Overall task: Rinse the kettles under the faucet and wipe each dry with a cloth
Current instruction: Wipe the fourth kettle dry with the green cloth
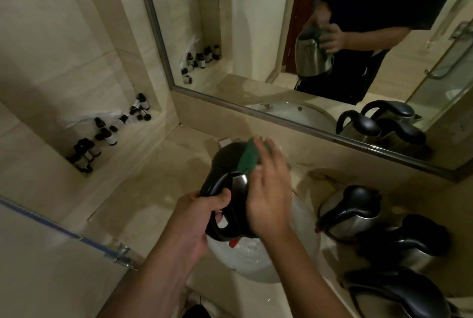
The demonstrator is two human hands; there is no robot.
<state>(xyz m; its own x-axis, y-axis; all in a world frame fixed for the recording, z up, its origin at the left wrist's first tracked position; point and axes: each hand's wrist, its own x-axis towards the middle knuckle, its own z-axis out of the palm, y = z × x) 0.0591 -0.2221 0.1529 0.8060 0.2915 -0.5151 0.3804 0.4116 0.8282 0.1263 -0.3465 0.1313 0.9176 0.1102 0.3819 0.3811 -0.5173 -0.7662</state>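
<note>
Head view: left hand (197, 212) grips kettle (227, 164); right hand (268, 189) presses green cloth (249, 159).

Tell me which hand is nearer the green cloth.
Right. The right hand presses the green cloth against the kettle; the left hand grips the kettle's handle, below the cloth.

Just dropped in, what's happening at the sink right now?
A person is wiping a kettle held above the sink. The left hand grips its black handle, and the right hand presses a green cloth against the kettle's side. Three more kettles stand on the counter to the right of the sink. Whether those are rinsed or dried can't be told.
</note>
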